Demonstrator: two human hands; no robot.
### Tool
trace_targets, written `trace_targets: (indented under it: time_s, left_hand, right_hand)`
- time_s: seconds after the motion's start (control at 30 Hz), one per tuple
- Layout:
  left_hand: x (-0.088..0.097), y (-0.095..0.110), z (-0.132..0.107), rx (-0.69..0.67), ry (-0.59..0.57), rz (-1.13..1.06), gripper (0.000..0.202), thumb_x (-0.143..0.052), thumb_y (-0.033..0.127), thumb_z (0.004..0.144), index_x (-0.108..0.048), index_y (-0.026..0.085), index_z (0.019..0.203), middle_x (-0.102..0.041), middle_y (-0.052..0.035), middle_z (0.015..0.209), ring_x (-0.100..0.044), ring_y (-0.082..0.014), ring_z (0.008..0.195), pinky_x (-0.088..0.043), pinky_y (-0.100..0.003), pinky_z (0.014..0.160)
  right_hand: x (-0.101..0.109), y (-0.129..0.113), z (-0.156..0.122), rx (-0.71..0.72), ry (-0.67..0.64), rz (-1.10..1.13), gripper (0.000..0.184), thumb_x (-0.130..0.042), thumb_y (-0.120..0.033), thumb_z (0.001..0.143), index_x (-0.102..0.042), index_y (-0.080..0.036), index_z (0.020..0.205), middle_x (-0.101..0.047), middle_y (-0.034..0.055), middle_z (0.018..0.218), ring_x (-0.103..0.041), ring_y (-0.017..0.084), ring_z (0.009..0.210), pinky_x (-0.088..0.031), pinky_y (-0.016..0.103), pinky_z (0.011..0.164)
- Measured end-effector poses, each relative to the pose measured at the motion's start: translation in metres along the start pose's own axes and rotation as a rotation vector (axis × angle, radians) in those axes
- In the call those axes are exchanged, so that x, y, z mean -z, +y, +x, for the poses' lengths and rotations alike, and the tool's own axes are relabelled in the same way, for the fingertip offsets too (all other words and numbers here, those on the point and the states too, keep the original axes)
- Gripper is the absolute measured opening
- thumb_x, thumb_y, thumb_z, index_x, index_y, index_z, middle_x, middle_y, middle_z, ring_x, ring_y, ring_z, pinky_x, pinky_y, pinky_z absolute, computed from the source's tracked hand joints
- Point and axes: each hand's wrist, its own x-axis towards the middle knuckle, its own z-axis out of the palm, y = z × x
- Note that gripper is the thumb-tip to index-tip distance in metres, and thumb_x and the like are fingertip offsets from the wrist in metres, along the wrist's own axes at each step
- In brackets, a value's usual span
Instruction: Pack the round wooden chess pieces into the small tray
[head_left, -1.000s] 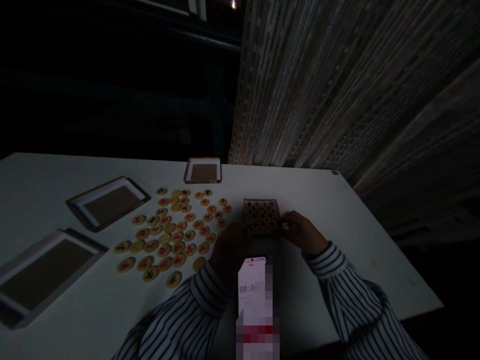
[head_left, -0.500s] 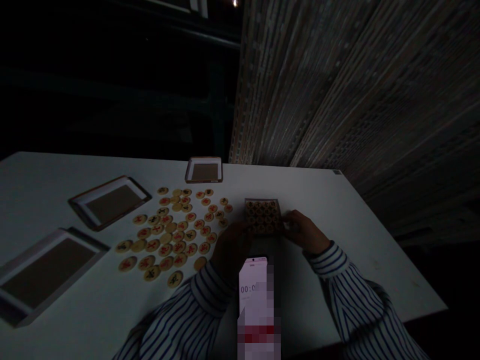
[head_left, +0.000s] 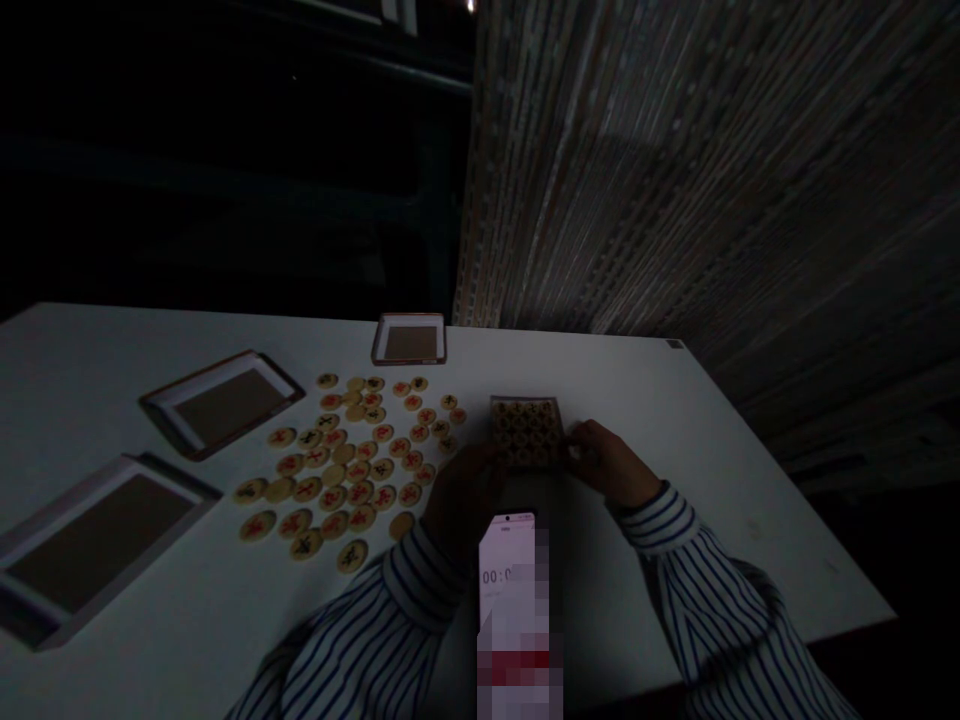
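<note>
A small open box [head_left: 523,400] stands on the white table, filled with rows of round Chinese chess pieces [head_left: 523,436] with dark characters. My left hand [head_left: 466,495] is at the box's near left corner, its fingers curled and in deep shadow. At the right edge my right hand [head_left: 611,466] pinches the side of the box with thumb and fingertips. Many loose chess pieces [head_left: 361,493], marked red or black, with a few blank sides up, lie scattered left of my left hand. Below the box, between my forearms, lies a lit phone [head_left: 506,590] showing a timer.
Three open, shallow boxes or lids lie on the table [head_left: 712,480]: one at the back [head_left: 410,343], one at the left [head_left: 225,403] and a larger one at the near left [head_left: 97,545]. Behind the table hangs a pale, stranded curtain-like surface [head_left: 637,170].
Both hands stay at the box with almost no movement. The view has shifted very slightly; the loose pieces lie as before.
</note>
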Motion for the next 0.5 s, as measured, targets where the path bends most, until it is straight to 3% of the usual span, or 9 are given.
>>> trace_targets:
  time_s: [0.5]
  left_hand:
    - [0.0020, 0.0024, -0.0003, -0.007, 0.031, -0.019, 0.017, -0.045, 0.022, 0.081, -0.060, 0.017, 0.088, -0.066, -0.0056, 0.084, -0.062, -0.0156, 0.078, -0.052, -0.030, 0.070]
  right_hand:
    - [0.0043, -0.0044, -0.0013, -0.036, 0.001, -0.018, 0.021, -0.054, -0.030, 0.077, -0.061, -0.017, 0.093, -0.055, 0.0050, 0.079, -0.052, 0.014, 0.070, -0.046, 0.030, 0.065]
